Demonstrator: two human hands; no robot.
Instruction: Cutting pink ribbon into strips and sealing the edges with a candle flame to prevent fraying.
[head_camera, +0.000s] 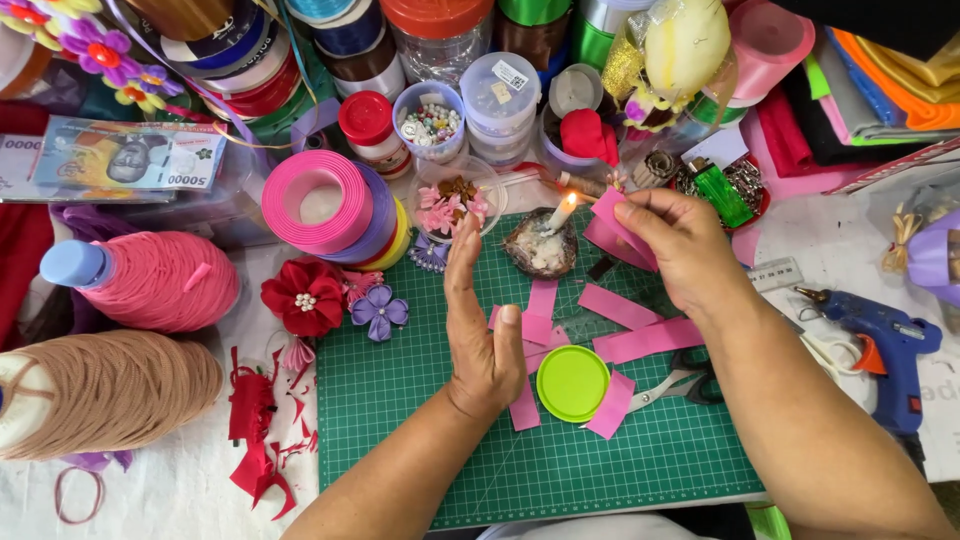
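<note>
Lid (572, 383) lies on cutting mat (600, 460), ribbon strips (640, 340) around it; scissors (680, 382) right of lid; candle (560, 213) behind; glue gun (885, 345) far right.

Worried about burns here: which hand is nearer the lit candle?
The right hand, which holds a pink ribbon piece just right of the candle flame. The left hand is open, below and left of it, farther off.

blue glue gun (885, 345), thread cones (150, 282), perhaps banknotes (120, 158)
</note>
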